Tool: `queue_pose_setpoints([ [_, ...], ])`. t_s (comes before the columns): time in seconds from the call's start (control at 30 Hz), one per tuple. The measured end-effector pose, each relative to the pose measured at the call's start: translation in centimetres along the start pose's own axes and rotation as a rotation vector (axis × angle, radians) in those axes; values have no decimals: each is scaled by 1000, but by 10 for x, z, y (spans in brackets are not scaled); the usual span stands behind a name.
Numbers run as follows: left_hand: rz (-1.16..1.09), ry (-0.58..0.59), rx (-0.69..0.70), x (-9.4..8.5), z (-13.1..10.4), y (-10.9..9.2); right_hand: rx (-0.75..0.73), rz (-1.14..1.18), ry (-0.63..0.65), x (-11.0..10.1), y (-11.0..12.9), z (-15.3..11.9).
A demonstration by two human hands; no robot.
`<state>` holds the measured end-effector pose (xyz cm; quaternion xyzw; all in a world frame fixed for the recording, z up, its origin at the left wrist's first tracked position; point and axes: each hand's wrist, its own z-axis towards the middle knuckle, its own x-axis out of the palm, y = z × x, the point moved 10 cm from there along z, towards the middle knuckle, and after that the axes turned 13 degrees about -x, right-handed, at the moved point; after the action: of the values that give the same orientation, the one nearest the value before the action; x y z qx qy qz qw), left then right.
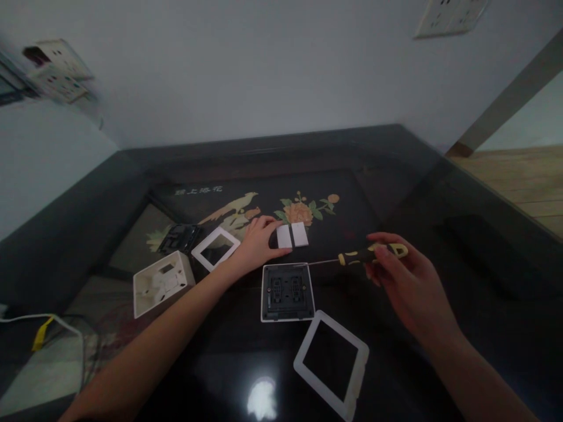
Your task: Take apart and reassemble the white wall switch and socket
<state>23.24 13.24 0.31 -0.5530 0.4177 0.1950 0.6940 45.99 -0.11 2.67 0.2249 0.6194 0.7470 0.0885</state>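
Observation:
My left hand [257,243] pinches a small white switch rocker [284,237], thumb at its near end and forefinger at its far end. A second white rocker [299,234] lies close beside it. In my right hand [398,269] is a screwdriver [357,256] with a black and yellow handle. Its thin shaft points left, and the tip is over or touching the far edge of a wall switch [285,291]; I cannot tell which. The switch lies face up, its dark inner mechanism bare within a white border.
A white square frame [355,381] lies near the switch's right corner, another frame [207,241] left of my hand. Further left are a white mounting box [187,272] and a dark switch body [179,238]. A white cable [70,328] crosses the glossy table's left side.

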Motion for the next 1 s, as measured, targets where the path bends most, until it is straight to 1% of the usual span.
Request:
queue_pose_setpoints([
  [0.1,-51,-25,17,-12,-14,-6,-33,36,-27,-2,5,-1],
  [0.2,-147,-46,42,-23,-42,-12,-119,48,-33,-3,16,-3],
  [0.27,-226,-41,35,-24,-65,-13,-176,38,-7,-1,24,-6],
  [0.33,-382,-11,37,-23,-85,-12,-230,10,26,2,31,-9],
  [0.43,-407,46,147,-18,-103,-20,-284,-45,65,7,37,-15],
  [0.5,-385,98,199,-14,-105,-23,-287,-71,97,10,36,-17],
  [0.53,-383,118,189,-11,-103,-22,-286,-82,114,12,36,-18],
  [0.67,-423,173,-5,-4,-91,-4,-290,-118,162,15,36,-21],
  [0.7,-428,187,-33,-2,-89,-2,-293,-124,165,15,37,-21],
  [0.77,-420,213,-46,0,-89,-3,-298,-141,163,15,40,-23],
  [0.9,-388,208,-56,-1,-90,-5,-330,-210,170,18,47,-28],
  [1.0,-386,194,-54,-2,-89,-5,-346,-351,142,18,55,-32],
])
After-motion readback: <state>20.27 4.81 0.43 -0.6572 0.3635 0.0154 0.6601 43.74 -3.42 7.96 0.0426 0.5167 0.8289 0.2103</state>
